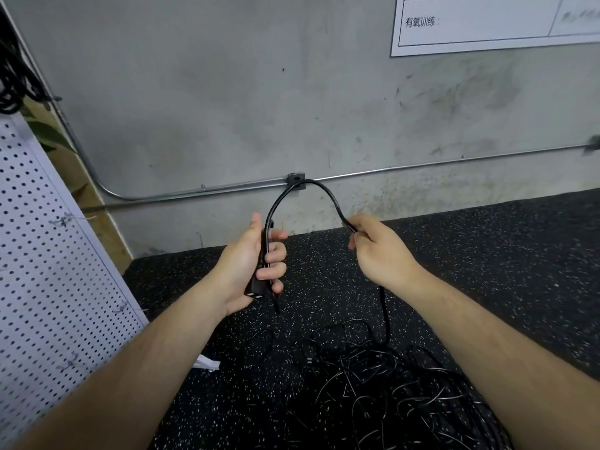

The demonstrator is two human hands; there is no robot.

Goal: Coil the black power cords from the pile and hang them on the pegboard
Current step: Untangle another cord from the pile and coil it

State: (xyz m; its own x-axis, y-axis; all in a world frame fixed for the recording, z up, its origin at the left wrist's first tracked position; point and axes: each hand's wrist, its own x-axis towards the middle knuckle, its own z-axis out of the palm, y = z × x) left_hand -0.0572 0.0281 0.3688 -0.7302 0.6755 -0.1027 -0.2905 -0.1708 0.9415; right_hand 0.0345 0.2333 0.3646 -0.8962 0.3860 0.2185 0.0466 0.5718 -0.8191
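Note:
A black power cord (311, 185) arches between my two hands in front of the grey wall. My left hand (256, 264) grips its plug end, fingers curled round the cord and the connector at the palm's bottom. My right hand (380, 248) pinches the same cord farther along; from there it drops to the pile of black cords (389, 384) tangled on the speckled floor. The white pegboard (48, 271) leans at the left, with small hooks on it. Coiled black cords (13, 79) hang at the top left edge.
A metal conduit (422, 165) runs along the concrete wall with a small junction box behind the cord's arch. A white notice sheet (487, 24) is stuck at the upper right. A small white scrap (207, 363) lies on the black rubber floor near the pegboard's foot.

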